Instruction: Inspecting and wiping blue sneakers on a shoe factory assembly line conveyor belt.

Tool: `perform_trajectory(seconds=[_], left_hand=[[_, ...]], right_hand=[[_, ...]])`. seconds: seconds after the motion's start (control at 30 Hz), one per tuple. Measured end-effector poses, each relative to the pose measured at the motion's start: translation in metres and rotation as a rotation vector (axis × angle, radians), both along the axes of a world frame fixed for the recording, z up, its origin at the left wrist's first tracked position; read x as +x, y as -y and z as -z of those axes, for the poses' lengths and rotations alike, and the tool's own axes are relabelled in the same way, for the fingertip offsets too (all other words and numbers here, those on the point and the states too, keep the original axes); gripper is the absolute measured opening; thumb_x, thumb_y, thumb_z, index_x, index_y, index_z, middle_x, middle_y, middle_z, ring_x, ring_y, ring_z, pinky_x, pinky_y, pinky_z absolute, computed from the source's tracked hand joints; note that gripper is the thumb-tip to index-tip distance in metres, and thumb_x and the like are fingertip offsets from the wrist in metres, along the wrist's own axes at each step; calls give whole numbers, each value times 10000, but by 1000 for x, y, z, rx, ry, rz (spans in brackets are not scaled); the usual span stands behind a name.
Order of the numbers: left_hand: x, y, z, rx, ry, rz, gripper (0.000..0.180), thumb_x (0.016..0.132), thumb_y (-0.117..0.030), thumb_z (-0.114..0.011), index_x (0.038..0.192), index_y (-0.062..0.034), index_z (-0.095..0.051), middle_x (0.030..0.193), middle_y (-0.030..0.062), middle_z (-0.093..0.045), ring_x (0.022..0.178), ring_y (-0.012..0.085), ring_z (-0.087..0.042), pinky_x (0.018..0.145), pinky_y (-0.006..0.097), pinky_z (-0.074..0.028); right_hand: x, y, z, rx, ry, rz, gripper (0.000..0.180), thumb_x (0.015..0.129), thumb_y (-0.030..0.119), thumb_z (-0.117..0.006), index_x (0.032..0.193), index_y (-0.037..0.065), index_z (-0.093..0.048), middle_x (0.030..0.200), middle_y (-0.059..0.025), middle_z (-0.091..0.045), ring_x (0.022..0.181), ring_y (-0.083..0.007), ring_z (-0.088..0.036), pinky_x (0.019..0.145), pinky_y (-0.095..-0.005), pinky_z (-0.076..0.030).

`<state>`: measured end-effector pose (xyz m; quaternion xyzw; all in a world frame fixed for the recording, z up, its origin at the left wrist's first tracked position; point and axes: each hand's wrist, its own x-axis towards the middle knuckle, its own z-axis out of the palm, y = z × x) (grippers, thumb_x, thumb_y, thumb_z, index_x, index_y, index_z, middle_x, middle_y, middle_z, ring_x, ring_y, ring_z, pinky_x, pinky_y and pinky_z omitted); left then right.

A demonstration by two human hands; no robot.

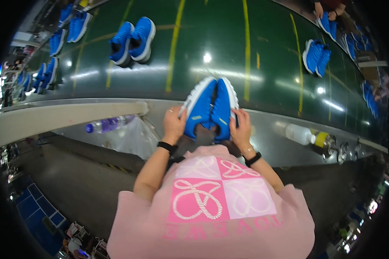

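A pair of blue sneakers with white soles is held between my hands at the near edge of the green conveyor belt (207, 39). My left hand (174, 123) grips the left sneaker (199, 108) along its outer side near the heel. On the other side, my right hand (241, 126) has its fingers around the heel part of the right sneaker (224, 105). The toes point away from me and the two shoes sit close together. My fingertips under the soles are partly hidden.
Farther up the belt stand another blue pair (141, 39) at left and one (317, 57) at right. A purple-tinted bottle (110, 124) and a white bottle (299, 134) lie on the metal ledge. A beige bar (69, 117) juts in from the left. Another person's hands (331, 15) touch shoes at far right.
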<state>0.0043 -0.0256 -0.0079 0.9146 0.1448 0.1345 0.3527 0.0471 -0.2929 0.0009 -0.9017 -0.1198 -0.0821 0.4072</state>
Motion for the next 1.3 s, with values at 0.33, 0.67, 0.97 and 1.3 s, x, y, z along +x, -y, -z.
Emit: perform_trajectory(seconds=[0.33,0.67,0.97,1.3], left_hand=[[-6,6,13,-36,-13,35,258,940,-290,-604,1032,-65,-689,980,157,-664,932,388,-609,813,476,-498],[-5,8,5,-61,8,59,224,928,-250,-618,1020,-57,-682,985,153,-664,927,369,-620,812,458,-507],[-4,7,2,-46,6,41,233,914,-245,-636,1017,-42,-690,959,143,-659,894,350,-638,779,438,-524],[-1,6,-1,-83,-4,26,225,906,-250,-640,1027,-67,-692,951,133,-663,888,348,-659,771,435,-534]], right_hand=[[-7,8,-1,-7,-97,-15,324,877,100,-641,1201,94,-635,1230,-213,-545,1156,-408,-547,994,-449,-453],[-8,11,-7,10,-91,-27,310,862,87,-620,1172,73,-633,1210,-227,-532,1139,-411,-542,993,-451,-446],[-5,8,-10,33,-104,-42,313,848,63,-644,1160,78,-629,1215,-230,-519,1130,-410,-538,979,-453,-448],[-4,9,-8,34,-120,-44,306,845,52,-627,1150,74,-620,1155,-220,-518,1072,-392,-545,953,-444,-450]])
